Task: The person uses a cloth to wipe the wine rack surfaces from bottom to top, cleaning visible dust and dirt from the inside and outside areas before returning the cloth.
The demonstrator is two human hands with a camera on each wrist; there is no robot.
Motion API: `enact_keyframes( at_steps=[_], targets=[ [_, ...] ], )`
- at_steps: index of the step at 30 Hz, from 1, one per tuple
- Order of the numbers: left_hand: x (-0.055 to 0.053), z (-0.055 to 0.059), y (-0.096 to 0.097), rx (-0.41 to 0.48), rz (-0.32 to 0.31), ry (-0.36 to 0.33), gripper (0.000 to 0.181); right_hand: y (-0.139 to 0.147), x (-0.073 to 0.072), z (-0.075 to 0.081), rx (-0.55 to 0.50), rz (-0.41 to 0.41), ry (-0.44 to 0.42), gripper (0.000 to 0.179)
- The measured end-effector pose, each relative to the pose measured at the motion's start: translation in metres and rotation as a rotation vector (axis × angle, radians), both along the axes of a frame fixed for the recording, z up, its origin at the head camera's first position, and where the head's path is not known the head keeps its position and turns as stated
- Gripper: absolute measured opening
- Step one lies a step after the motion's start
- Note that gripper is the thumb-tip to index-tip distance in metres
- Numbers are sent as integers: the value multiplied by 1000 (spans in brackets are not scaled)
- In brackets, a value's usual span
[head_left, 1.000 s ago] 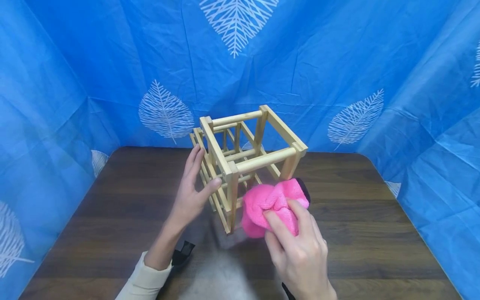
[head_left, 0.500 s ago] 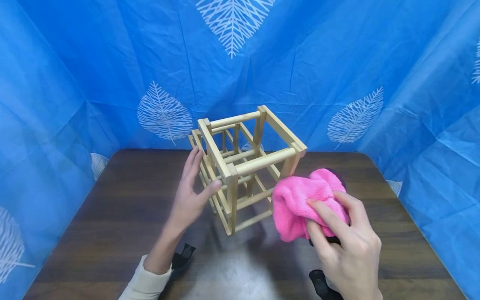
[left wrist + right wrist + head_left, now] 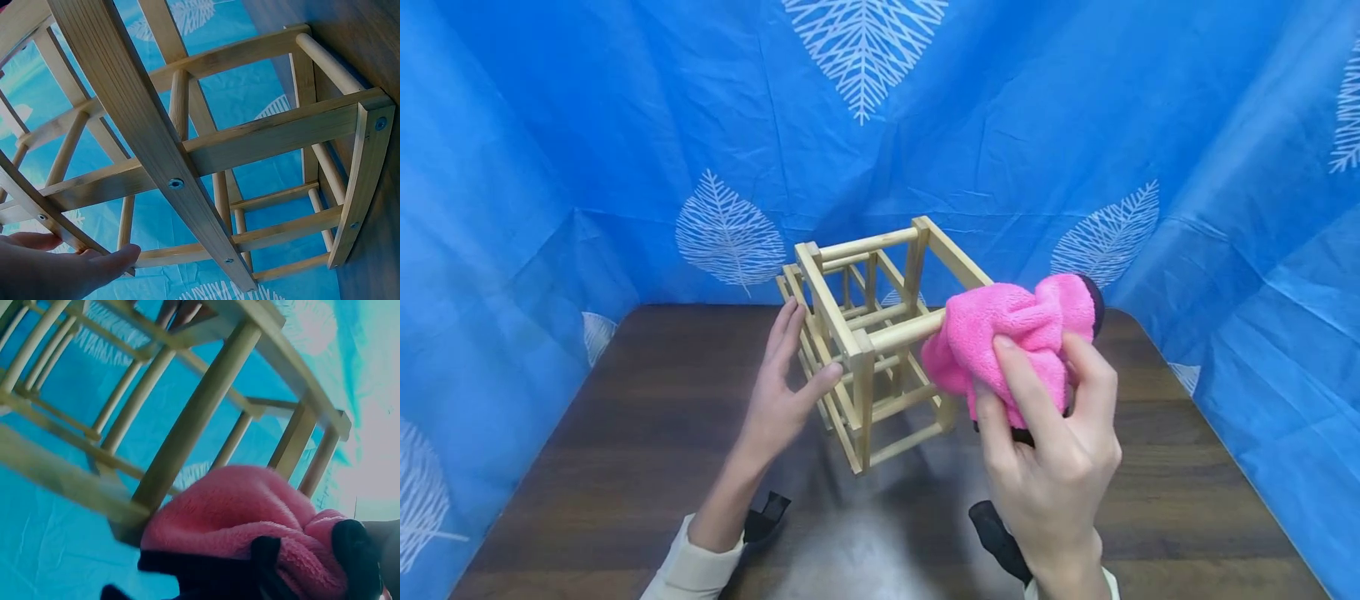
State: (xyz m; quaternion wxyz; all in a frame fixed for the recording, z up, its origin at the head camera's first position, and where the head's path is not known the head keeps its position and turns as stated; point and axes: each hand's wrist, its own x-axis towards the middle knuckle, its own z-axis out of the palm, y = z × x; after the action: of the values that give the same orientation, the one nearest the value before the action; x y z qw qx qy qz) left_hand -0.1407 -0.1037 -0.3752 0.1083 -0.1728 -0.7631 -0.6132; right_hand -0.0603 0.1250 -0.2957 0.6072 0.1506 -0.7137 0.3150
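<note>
A pale wooden rack (image 3: 862,379) of slats and round rods stands on the table in the head view. My left hand (image 3: 782,387) grips its left side, thumb toward the front post; in the left wrist view, fingers pass behind a slat (image 3: 53,203). My right hand (image 3: 1052,433) pinches a bunched pink plush cloth (image 3: 1000,321) with black edging. The cloth covers the rack's near right top corner, hiding that corner and the end of the front rod (image 3: 906,332). In the right wrist view, the cloth (image 3: 231,509) lies against the rod's end.
Underneath is a dark wood-grain table (image 3: 1157,467) with a bright reflection near its front. A blue sheet (image 3: 1000,117) with white leaf prints hangs behind and on both sides. Black straps (image 3: 1000,542) show at the wrists.
My right hand has moved the cloth from the rack's front right post out to the right, then up and back onto the top right corner. The left hand and rack stay nearly still.
</note>
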Motion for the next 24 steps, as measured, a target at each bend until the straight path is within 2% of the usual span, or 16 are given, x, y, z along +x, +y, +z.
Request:
enact_keyframes(
  at_steps=[5,12,15,20,24],
  targets=[
    [1,-1,2,-1,-4,-5,79,-7,5,-1,50,14,-32,29],
    [1,1,1,-13,20,-25,80,-16,12,-3,150,112,-46,26],
    [1,1,0,-14,27,-20,81,-20,13,-5,208,119,-25,24],
    [0,1,1,-6,34,3,81,-29,16,-9,286,114,66,19],
    [4,2,6,-6,96,60,81,-29,16,-9,291,89,80,20]
  ],
)
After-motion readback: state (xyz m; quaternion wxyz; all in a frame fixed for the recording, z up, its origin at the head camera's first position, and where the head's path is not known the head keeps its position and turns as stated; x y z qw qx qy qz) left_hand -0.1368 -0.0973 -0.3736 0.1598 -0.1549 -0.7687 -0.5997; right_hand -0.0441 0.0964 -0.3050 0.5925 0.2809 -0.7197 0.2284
